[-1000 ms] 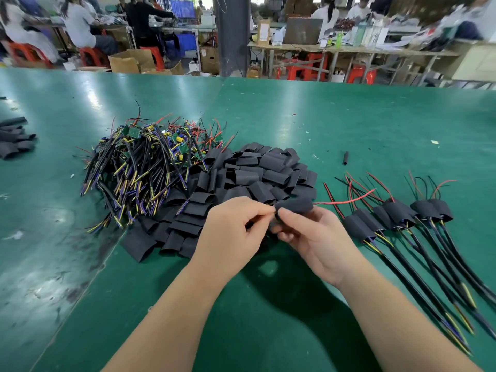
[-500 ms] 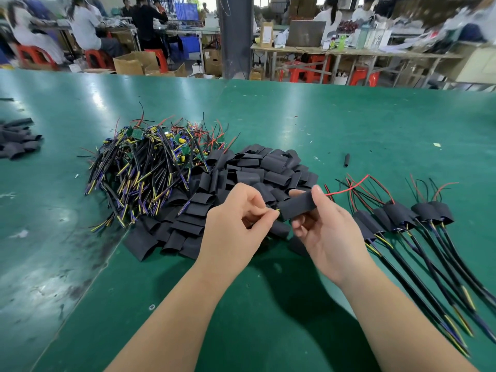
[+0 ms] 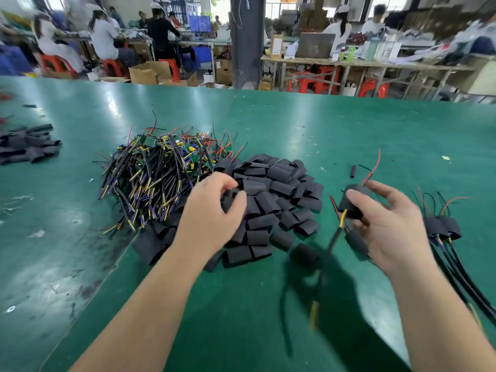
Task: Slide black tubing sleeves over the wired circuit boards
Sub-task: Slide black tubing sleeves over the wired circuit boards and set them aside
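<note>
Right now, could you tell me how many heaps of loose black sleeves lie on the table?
2: a large heap at centre, beneath the left hand; a smaller heap at the far left edge.

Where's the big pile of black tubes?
In the head view, the pile of black sleeves sits in the middle, right of the wired boards; the left hand pinches a sleeve from it, the right hand holds a sleeved board beside it.
</note>
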`<state>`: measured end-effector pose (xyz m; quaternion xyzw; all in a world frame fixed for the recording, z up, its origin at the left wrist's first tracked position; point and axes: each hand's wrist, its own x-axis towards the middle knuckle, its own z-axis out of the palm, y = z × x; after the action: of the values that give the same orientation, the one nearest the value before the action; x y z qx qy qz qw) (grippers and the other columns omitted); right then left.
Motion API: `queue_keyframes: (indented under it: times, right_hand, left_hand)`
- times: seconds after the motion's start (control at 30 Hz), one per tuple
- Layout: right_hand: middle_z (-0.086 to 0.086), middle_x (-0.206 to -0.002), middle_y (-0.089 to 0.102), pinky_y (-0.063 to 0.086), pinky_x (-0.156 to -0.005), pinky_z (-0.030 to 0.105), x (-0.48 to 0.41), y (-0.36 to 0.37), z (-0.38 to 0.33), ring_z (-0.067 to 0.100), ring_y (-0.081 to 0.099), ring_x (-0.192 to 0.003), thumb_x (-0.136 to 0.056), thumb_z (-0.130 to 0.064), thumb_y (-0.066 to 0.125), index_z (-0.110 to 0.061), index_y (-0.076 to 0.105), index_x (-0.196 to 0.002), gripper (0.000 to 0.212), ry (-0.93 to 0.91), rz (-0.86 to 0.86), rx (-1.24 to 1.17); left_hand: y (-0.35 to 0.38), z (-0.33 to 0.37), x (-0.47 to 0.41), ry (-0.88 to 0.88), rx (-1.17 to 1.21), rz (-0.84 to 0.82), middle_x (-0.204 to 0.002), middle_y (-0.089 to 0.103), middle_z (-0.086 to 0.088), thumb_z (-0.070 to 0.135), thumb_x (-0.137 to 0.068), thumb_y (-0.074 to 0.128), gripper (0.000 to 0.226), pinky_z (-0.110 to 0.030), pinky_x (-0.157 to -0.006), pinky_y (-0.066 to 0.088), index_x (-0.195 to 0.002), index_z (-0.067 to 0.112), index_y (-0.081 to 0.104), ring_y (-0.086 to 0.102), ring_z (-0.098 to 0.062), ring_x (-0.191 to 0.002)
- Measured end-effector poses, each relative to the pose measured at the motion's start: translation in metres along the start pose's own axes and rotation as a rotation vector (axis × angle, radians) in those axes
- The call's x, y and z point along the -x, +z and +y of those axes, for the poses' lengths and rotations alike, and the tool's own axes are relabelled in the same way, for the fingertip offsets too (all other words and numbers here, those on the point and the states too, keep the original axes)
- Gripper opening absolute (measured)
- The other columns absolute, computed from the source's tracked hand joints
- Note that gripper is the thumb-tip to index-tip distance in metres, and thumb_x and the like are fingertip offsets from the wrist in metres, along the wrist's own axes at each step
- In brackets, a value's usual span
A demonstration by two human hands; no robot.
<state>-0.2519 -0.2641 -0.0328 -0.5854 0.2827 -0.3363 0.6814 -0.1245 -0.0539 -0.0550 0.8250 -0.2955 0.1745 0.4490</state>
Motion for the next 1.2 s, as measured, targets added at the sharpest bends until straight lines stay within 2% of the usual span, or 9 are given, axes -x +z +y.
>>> queue_keyframes:
  times: [0.13, 0.23, 0.33, 0.53, 0.7, 0.9, 1.07, 1.13, 1.2]
  right_hand:
    - [0.007, -0.086, 0.072, 0.052, -0.077, 0.039, -0.017, -0.045, -0.007, 0.028, 0.064, -0.077, -0.076, -0.022, 0.068, -0.02, 0.07, -0.098, 0.022, -0.181, 0.23, 0.82]
    - [0.02, -0.119, 0.061, 0.044, -0.093, 0.047, -0.021, -0.05, -0.004, 0.04, 0.055, -0.107, -0.079, -0.021, 0.066, -0.018, 0.064, -0.119, 0.04, -0.062, 0.288, 1.059]
    - [0.021, -0.127, 0.051, 0.036, -0.099, 0.051, -0.02, -0.043, -0.001, 0.044, 0.047, -0.116, -0.081, -0.022, 0.065, -0.02, 0.06, -0.125, 0.044, -0.062, 0.295, 1.087]
    - [0.018, -0.124, 0.053, 0.036, -0.095, 0.047, -0.011, -0.025, 0.009, 0.04, 0.049, -0.114, -0.082, -0.023, 0.064, -0.021, 0.063, -0.121, 0.039, -0.13, 0.189, 1.129]
    - [0.014, -0.128, 0.05, 0.031, -0.097, 0.047, -0.009, -0.021, 0.013, 0.038, 0.044, -0.117, -0.082, -0.021, 0.064, -0.024, 0.064, -0.118, 0.036, -0.179, 0.192, 1.121]
    - [0.012, -0.126, 0.05, 0.03, -0.098, 0.047, -0.006, -0.016, 0.012, 0.036, 0.044, -0.116, -0.084, -0.018, 0.062, -0.024, 0.066, -0.114, 0.031, -0.225, 0.17, 1.022]
    - [0.01, -0.125, 0.05, 0.03, -0.099, 0.045, -0.005, -0.012, 0.013, 0.035, 0.045, -0.115, -0.084, -0.017, 0.061, -0.024, 0.067, -0.112, 0.029, -0.214, 0.154, 1.003]
    - [0.009, -0.125, 0.05, 0.029, -0.098, 0.044, -0.003, -0.01, 0.014, 0.034, 0.044, -0.114, -0.084, -0.017, 0.061, -0.023, 0.066, -0.111, 0.028, -0.216, 0.144, 0.995]
    - [0.008, -0.124, 0.05, 0.03, -0.097, 0.044, -0.002, -0.007, 0.014, 0.034, 0.045, -0.114, -0.084, -0.017, 0.062, -0.023, 0.067, -0.111, 0.028, -0.229, 0.125, 0.99]
  left_hand:
    - [-0.03, -0.042, -0.039, -0.18, -0.593, 0.162, -0.123, 0.053, -0.012, 0.023, -0.082, 0.059, 0.038, -0.044, -0.093, 0.038, -0.118, 0.014, 0.058, 0.045, -0.034, -0.112]
    - [-0.047, -0.071, -0.057, -0.346, -0.765, 0.103, -0.132, 0.046, -0.017, 0.028, -0.085, 0.058, 0.045, -0.047, -0.099, 0.033, -0.125, 0.008, 0.054, 0.039, -0.038, -0.12]
    - [-0.054, -0.089, -0.066, -0.424, -0.949, -0.059, -0.124, 0.053, -0.018, 0.042, -0.089, 0.055, 0.044, -0.045, -0.096, 0.036, -0.12, 0.011, 0.059, 0.047, -0.038, -0.117]
    - [-0.055, -0.095, -0.079, -0.402, -1.001, -0.063, -0.09, 0.068, -0.007, 0.039, -0.09, 0.055, 0.02, -0.036, -0.087, 0.031, -0.092, 0.022, 0.066, 0.06, -0.029, -0.094]
    - [-0.055, -0.092, -0.087, -0.412, -0.817, 0.159, -0.091, 0.067, -0.016, 0.022, -0.093, 0.05, 0.012, -0.038, -0.087, 0.027, -0.1, 0.013, 0.052, 0.061, -0.032, -0.094]
    - [-0.06, -0.077, -0.092, -0.434, -0.336, 0.269, -0.101, 0.069, -0.011, 0.031, -0.093, 0.049, 0.018, -0.044, -0.093, 0.043, -0.1, 0.016, 0.056, 0.057, -0.033, -0.106]
    - [-0.073, -0.055, -0.097, -0.61, -1.052, -0.204, -0.095, 0.065, -0.006, 0.029, -0.071, 0.051, 0.017, -0.046, -0.104, 0.026, -0.079, 0.016, 0.058, 0.057, -0.029, -0.097]
    - [-0.071, -0.048, -0.1, -0.541, -1.267, -0.208, -0.105, 0.063, -0.008, 0.032, -0.075, 0.05, 0.02, -0.049, -0.11, 0.016, -0.086, 0.018, 0.06, 0.053, -0.032, -0.11]
    - [-0.061, -0.046, -0.105, -0.335, -1.244, -0.131, -0.112, 0.06, -0.011, 0.033, -0.083, 0.047, 0.028, -0.047, -0.105, 0.021, -0.102, 0.021, 0.064, 0.051, -0.034, -0.113]
